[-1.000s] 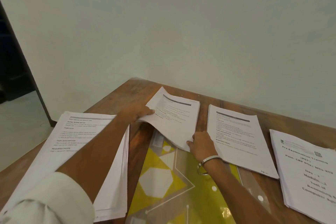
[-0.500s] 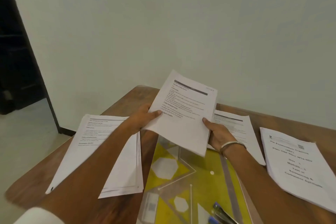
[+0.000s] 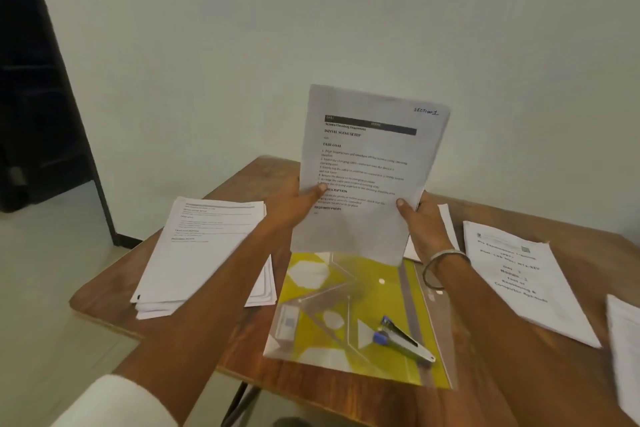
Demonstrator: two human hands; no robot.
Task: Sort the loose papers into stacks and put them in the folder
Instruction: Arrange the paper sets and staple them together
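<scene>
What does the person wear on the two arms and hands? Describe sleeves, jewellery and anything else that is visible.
The left hand is bare, with no ring or watch visible; a white sleeve is pushed up near the elbow. The right hand is also bare, and a thin silver-coloured metal bangle circles its wrist. No sleeve shows on the right forearm.

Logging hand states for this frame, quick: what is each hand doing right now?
Left hand: grip closed on the raised paper bundle, thumb on its front.
Right hand: grip closed on the same bundle's other edge.
</scene>
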